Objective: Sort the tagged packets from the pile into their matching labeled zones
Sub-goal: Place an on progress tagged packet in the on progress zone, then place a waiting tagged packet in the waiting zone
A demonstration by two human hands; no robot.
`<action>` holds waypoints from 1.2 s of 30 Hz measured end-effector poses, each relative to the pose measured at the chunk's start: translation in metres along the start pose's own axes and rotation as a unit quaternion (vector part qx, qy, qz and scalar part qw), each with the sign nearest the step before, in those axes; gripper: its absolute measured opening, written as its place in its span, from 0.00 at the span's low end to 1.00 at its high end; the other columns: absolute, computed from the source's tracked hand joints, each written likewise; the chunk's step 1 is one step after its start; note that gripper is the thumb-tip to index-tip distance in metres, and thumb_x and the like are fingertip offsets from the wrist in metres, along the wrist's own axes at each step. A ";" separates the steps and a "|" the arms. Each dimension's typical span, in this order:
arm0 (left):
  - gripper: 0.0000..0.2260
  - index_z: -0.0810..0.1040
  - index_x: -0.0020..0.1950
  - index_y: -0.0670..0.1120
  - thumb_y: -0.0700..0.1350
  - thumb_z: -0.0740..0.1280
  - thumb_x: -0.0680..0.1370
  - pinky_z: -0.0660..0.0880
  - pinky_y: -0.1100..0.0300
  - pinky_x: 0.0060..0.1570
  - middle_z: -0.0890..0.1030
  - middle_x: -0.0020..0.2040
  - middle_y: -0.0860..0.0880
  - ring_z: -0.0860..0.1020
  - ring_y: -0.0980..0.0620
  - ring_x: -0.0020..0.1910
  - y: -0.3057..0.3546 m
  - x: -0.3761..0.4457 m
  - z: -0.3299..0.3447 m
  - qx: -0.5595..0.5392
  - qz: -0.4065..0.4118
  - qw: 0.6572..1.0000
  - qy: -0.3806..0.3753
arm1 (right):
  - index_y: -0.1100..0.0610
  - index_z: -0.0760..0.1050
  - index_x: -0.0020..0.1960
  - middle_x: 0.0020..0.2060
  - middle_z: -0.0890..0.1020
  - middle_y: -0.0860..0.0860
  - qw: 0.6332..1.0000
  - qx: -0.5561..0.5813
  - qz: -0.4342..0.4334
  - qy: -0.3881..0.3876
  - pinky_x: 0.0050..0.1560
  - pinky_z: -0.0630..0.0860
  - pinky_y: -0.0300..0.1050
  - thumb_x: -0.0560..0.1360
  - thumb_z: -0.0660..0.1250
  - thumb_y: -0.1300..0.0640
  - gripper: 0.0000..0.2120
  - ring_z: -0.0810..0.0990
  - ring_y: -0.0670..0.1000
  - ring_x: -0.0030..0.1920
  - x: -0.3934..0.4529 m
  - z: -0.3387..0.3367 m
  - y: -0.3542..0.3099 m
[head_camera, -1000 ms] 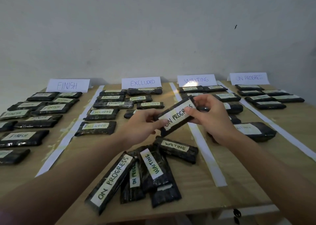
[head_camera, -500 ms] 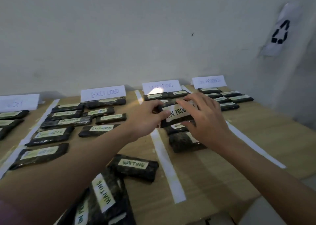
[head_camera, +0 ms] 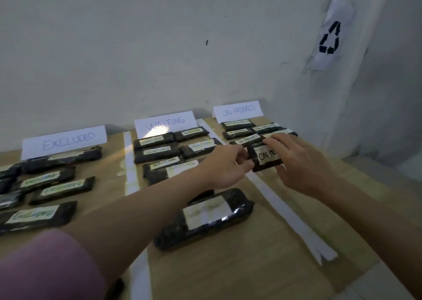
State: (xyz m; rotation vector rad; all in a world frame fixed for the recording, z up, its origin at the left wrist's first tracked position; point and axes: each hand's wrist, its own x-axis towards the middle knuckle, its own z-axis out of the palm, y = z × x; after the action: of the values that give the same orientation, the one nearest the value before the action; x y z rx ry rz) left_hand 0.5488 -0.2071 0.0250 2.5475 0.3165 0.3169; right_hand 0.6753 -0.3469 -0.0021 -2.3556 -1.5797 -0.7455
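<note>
Head camera view, looking forward and down over a wooden table (head_camera: 262, 265) set against a pale wall. Both arms reach out from the bottom edge. Between the two hands sits a dark packet (head_camera: 265, 159) with a white tag reading "ON PR", the rest covered by fingers. The left hand (head_camera: 228, 167) pinches the packet's left end with curled fingers and thumb. The right hand (head_camera: 303, 162) holds its right end, fingers laid over the top edge and thumb under the lower edge. The packet is at the near edge of the rightmost zone, just in front of the packets already lying there; whether it touches the table or is just above it is hard to tell.

Standing paper signs line the back edge: "EXCLUDED" sign (head_camera: 64, 141) on the left, "WAITING" sign (head_camera: 165, 122) in the middle, "ON PROGRESS" sign (head_camera: 238, 110) on the right. White tape strips (head_camera: 285, 210) run front to back and divide the zones. Rows of dark tagged packets lie before each sign: excluded packets (head_camera: 61, 187), waiting packets (head_camera: 157, 150), on-progress packets (head_camera: 238, 124). One larger waiting-zone packet (head_camera: 203, 217) lies nearer the camera, its tag blurred. A pink sleeve (head_camera: 45, 267) covers the left upper arm. On the wall at right hangs a paper with a black recycling symbol (head_camera: 330, 38).
</note>
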 end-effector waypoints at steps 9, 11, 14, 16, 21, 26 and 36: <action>0.17 0.71 0.64 0.45 0.51 0.60 0.79 0.72 0.51 0.59 0.76 0.60 0.48 0.74 0.49 0.59 -0.015 0.067 0.038 0.146 0.056 0.981 -0.115 | 0.53 0.63 0.68 0.66 0.67 0.50 0.982 0.010 0.140 -0.124 0.48 0.71 0.48 0.71 0.62 0.66 0.27 0.67 0.53 0.65 0.037 0.058 0.105; 0.16 0.70 0.64 0.46 0.50 0.60 0.79 0.72 0.51 0.59 0.76 0.60 0.48 0.74 0.50 0.59 -0.017 0.078 0.043 0.142 0.057 0.980 -0.125 | 0.53 0.64 0.67 0.65 0.68 0.50 0.977 0.015 0.153 -0.150 0.49 0.72 0.48 0.70 0.63 0.66 0.27 0.68 0.54 0.64 0.047 0.067 0.118; 0.16 0.71 0.64 0.46 0.50 0.60 0.79 0.73 0.52 0.59 0.76 0.59 0.48 0.74 0.51 0.58 -0.020 0.092 0.049 0.133 0.064 0.980 -0.135 | 0.53 0.65 0.67 0.65 0.68 0.51 0.964 0.012 0.162 -0.210 0.53 0.74 0.50 0.68 0.65 0.65 0.29 0.70 0.55 0.63 0.061 0.080 0.134; 0.16 0.71 0.64 0.45 0.51 0.60 0.79 0.73 0.52 0.58 0.77 0.58 0.48 0.75 0.51 0.57 -0.019 0.098 0.051 0.128 0.072 0.980 -0.137 | 0.52 0.66 0.67 0.64 0.69 0.52 0.955 0.029 0.162 -0.245 0.56 0.73 0.51 0.67 0.66 0.65 0.29 0.70 0.55 0.62 0.068 0.087 0.140; 0.16 0.71 0.64 0.46 0.50 0.60 0.79 0.73 0.53 0.58 0.77 0.59 0.49 0.74 0.52 0.57 -0.016 0.099 0.049 0.118 0.083 0.980 -0.134 | 0.51 0.66 0.68 0.64 0.68 0.51 0.947 0.027 0.153 -0.282 0.57 0.72 0.49 0.68 0.66 0.64 0.30 0.69 0.54 0.64 0.073 0.084 0.141; 0.15 0.72 0.62 0.44 0.49 0.61 0.79 0.73 0.53 0.58 0.77 0.58 0.48 0.75 0.51 0.56 -0.011 0.082 0.033 0.122 0.092 0.983 -0.103 | 0.54 0.68 0.64 0.62 0.71 0.52 0.968 0.001 0.137 -0.210 0.51 0.72 0.48 0.69 0.64 0.64 0.24 0.72 0.55 0.60 0.066 0.061 0.114; 0.13 0.75 0.60 0.45 0.47 0.64 0.77 0.72 0.62 0.53 0.80 0.56 0.49 0.77 0.55 0.52 -0.033 -0.028 -0.046 0.150 0.038 0.988 -0.001 | 0.59 0.79 0.45 0.39 0.81 0.55 0.983 0.174 -0.048 0.024 0.38 0.68 0.43 0.69 0.63 0.64 0.08 0.77 0.57 0.40 0.058 -0.001 -0.049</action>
State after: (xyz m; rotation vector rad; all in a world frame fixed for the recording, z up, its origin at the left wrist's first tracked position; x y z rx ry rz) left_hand 0.5039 -0.1660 0.0403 2.8609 0.2849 0.3152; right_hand 0.6480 -0.2811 0.0231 -2.0100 -1.6585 -0.4919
